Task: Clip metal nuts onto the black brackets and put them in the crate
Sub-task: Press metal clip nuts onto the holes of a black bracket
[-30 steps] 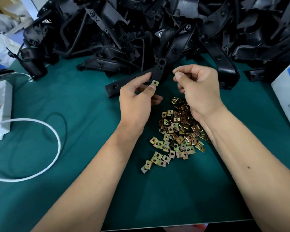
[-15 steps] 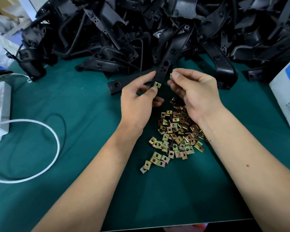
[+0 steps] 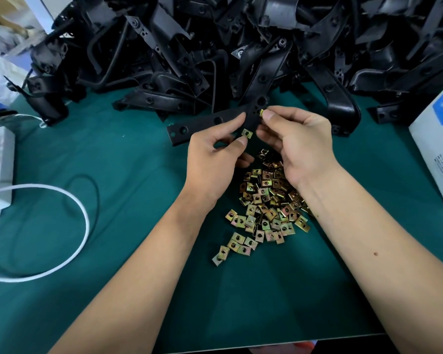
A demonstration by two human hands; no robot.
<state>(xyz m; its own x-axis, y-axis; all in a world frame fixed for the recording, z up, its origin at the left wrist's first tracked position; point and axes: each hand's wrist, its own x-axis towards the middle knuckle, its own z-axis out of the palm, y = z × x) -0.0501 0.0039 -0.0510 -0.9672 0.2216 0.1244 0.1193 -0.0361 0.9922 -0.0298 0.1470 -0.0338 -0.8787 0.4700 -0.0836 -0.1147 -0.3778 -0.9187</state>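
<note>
Just above the middle of the frame, a black bracket (image 3: 210,123) is held clear of the green mat (image 3: 128,159), its long axis running from lower left to upper right. Its right end is gripped by the left hand (image 3: 212,159), thumb and forefinger curled round it, and one metal nut (image 3: 246,133) is already seated on the lower edge there. A second nut (image 3: 261,112) is pinched in the fingertips of the right hand (image 3: 296,144), just beside the bracket's upper right end and level with its holes; the right hand is judged the nearer one for the clipping. Loose nuts (image 3: 266,200) are heaped below the wrists, and more brackets (image 3: 241,42) are piled across the top. No crate is seen
</note>
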